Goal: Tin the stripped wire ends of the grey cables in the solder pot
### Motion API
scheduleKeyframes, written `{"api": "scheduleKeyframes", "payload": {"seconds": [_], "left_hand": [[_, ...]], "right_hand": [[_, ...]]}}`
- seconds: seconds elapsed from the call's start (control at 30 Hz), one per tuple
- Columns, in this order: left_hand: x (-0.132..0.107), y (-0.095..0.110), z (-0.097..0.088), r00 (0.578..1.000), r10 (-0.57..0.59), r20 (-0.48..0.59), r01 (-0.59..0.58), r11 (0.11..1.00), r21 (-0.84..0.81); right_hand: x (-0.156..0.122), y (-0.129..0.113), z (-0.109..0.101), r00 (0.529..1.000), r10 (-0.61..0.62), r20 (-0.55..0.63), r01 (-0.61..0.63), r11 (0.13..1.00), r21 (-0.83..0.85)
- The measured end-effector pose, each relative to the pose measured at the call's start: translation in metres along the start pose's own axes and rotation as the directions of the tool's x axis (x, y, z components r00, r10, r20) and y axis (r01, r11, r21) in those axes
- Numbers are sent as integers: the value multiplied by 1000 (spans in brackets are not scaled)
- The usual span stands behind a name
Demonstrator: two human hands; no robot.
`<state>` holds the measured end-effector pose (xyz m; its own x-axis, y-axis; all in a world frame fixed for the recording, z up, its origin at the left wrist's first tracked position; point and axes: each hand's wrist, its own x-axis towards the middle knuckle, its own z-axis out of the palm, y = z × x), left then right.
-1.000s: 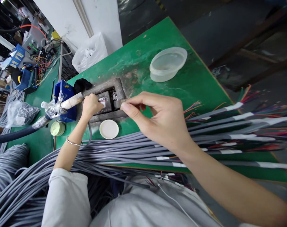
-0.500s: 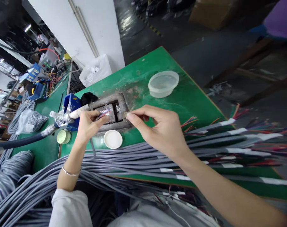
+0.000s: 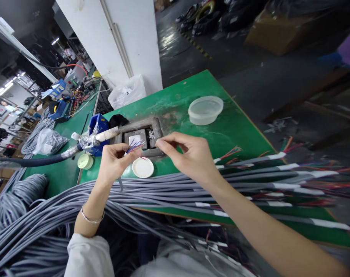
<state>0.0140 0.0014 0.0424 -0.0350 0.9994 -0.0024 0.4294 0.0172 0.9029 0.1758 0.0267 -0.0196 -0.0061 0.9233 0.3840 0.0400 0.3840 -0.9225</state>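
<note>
My left hand (image 3: pixel 115 161) is closed on the end of a grey cable, whose thin coloured wires (image 3: pixel 134 147) fan out past my fingertips just in front of the grey metal solder pot (image 3: pixel 140 136). My right hand (image 3: pixel 189 154) hovers at the pot's right edge, thumb and forefinger pinched together on something too small to make out. A small white round lid (image 3: pixel 143 167) lies on the green table (image 3: pixel 175 104) just below the wires. A thick bundle of grey cables (image 3: pixel 152 192) runs under both forearms.
A clear plastic tub (image 3: pixel 205 109) stands behind the pot on the right. A wrapped hose with a white handle (image 3: pixel 88 140) reaches the pot from the left, beside a blue box (image 3: pixel 97 125) and a green tape roll (image 3: pixel 85 161). Stripped cable ends (image 3: pixel 293 173) lie right.
My left hand has lifted the cable's wire ends out of the solder pot and drawn them toward me. My right hand has stayed pinched at the pot's right edge. The view has tilted upward.
</note>
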Motion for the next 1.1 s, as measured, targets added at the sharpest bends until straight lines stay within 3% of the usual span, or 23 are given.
{"api": "scheduleKeyframes", "payload": {"seconds": [0.17, 0.23, 0.3, 0.37, 0.4, 0.47, 0.5, 0.53, 0.67, 0.77, 0.83, 0.97, 1.03, 1.1], "left_hand": [[-12, 7, -1, 1000, -25, 5, 25, 996, -86], [-23, 10, 3, 994, -82, 78, 95, 979, -179], [-40, 9, 14, 961, -155, 228, 212, 944, -252], [-60, -1, 33, 880, -205, 429, 335, 908, -253], [-71, -10, 45, 823, -237, 517, 400, 887, -231], [-91, -35, 72, 666, -300, 683, 534, 831, -156], [-99, -51, 85, 628, -318, 710, 546, 831, -111], [-105, -68, 97, 627, -337, 702, 534, 842, -73], [-112, -134, 126, 727, -425, 540, 368, 904, 216], [-108, -169, 123, 767, -421, 484, 319, 905, 282], [-107, -180, 115, 791, -391, 470, 274, 914, 298], [-113, -167, 102, 799, -300, 521, 180, 946, 270], [-119, -144, 99, 805, -205, 557, 93, 970, 222], [-121, -117, 101, 813, 70, 577, -158, 982, 103]], "right_hand": [[1, 2, 1, 999, 30, 21, -31, 998, 51], [2, 3, 0, 999, 29, 21, -30, 998, 57], [3, 4, 0, 1000, 14, 14, -15, 998, 64], [6, 4, -2, 1000, -17, 3, 16, 998, 66], [8, 3, -3, 999, -36, 0, 36, 997, 70], [12, 0, -8, 999, -52, 5, 52, 995, 80], [14, -4, -13, 999, -52, 11, 51, 994, 91], [15, -9, -19, 998, -57, 12, 55, 994, 90], [3, -35, -56, 982, -189, -17, 186, 977, -104], [-27, -41, -85, 968, -252, -16, 239, 935, -263], [-56, -33, -100, 976, -211, 55, 217, 911, -351], [-113, 3, -116, 973, -79, 217, 181, 844, -505], [-132, 21, -121, 983, -79, 166, 166, 772, -614], [-141, 34, -123, 987, -103, 120, 158, 691, -705]]}}
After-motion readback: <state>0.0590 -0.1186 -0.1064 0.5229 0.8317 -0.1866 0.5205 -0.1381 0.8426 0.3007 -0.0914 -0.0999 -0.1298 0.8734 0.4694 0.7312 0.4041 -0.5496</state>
